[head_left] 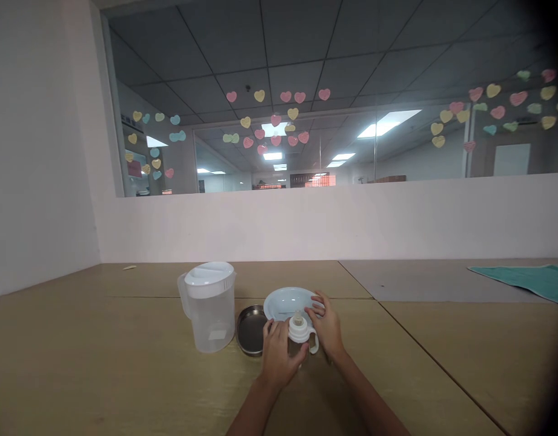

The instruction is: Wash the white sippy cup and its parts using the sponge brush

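A baby bottle (299,330) stands upright before me, with a white collar, a clear teat and a white side handle on its right. My left hand (279,354) wraps around the left side of the bottle, its thumb across the front; much of the bottle's body is hidden there. On the other side, my right hand (328,327) is held beside the bottle with fingers bent and apart, close to the teat and over the right rim of a pale blue plate (279,298). I see nothing held in it.
Left of the plate lies a round metal dish (250,330), partly covered by it. Beside that stands a clear plastic pitcher (212,321) with a white lid. A teal cloth (533,281) lies at the far right of the table. A wall with a window rises behind.
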